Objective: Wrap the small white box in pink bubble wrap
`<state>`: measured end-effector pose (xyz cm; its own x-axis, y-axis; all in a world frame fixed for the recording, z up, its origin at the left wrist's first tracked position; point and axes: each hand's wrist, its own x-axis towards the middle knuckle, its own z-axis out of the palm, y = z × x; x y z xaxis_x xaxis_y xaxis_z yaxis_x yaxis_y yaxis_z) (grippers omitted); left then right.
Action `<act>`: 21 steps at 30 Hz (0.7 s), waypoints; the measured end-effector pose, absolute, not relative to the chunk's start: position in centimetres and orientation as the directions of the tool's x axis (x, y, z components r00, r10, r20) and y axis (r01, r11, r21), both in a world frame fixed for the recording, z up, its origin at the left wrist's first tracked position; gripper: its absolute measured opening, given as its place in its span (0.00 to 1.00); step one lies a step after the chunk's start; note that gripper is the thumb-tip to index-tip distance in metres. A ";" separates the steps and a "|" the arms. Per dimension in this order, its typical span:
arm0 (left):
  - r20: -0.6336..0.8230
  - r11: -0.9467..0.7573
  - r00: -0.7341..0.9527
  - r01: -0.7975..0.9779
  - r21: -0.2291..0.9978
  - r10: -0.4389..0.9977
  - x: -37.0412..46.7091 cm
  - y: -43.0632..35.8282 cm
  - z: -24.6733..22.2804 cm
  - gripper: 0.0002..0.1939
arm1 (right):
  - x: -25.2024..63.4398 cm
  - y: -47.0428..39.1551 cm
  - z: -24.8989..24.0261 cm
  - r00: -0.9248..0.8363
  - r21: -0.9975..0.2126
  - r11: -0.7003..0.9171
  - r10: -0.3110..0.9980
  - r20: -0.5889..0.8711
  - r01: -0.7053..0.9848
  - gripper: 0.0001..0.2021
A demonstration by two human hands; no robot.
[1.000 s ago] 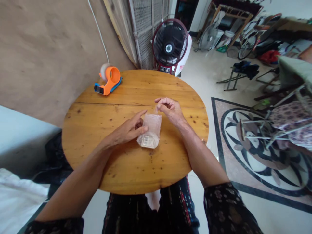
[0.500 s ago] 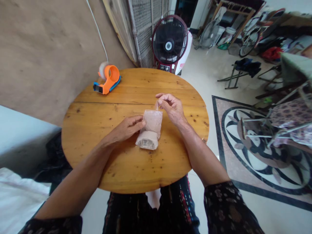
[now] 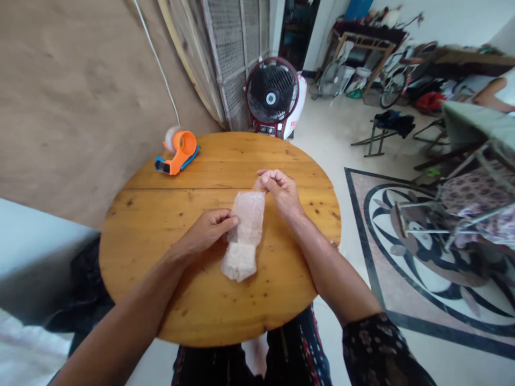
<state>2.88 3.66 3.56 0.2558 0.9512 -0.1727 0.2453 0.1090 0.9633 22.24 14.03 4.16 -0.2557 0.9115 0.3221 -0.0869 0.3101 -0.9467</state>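
Observation:
A pinkish-white bubble-wrap package (image 3: 247, 220) is over the middle of the round wooden table (image 3: 161, 257), its wider bulging end towards me. What is wrapped inside cannot be made out. My left hand (image 3: 213, 228) grips the package's left edge between thumb and fingers. Beyond its far right corner, my right hand (image 3: 279, 187) pinches a thin clear strip (image 3: 258, 184), which looks like tape, between thumb and fingertips. An orange and blue tape dispenser (image 3: 179, 151) with a clear roll stands at the table's far left.
Behind the table stands a dark red fan (image 3: 271, 96), beside a woven screen (image 3: 229, 48). A plywood-like wall (image 3: 80, 80) borders the left side. To the right are a folding stool (image 3: 382, 134) and a metal-framed chair (image 3: 462, 198). Part of another person's arm (image 3: 488, 94) shows at the right edge.
The package's near end has unfolded towards me, so it looks longer. My left hand now grips its edge more firmly. The view has tilted up slightly, bringing another person's arm into sight.

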 end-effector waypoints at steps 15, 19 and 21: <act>-0.166 0.168 -0.027 0.182 0.969 0.986 2.9 4.5 2.2 0.19 | 22.9 14.4 4.4 -0.064 -0.943 0.317 0.944 0.324 -0.102 0.15; -0.138 0.163 -0.160 0.154 0.975 0.977 2.6 4.8 2.3 0.16 | 22.4 11.8 5.8 -0.284 -0.926 0.378 0.886 0.368 -0.020 0.16; -0.149 0.173 -0.173 0.130 0.976 0.974 2.6 4.9 2.5 0.16 | 21.8 10.5 6.1 -0.464 -0.901 0.414 0.829 0.313 0.132 0.17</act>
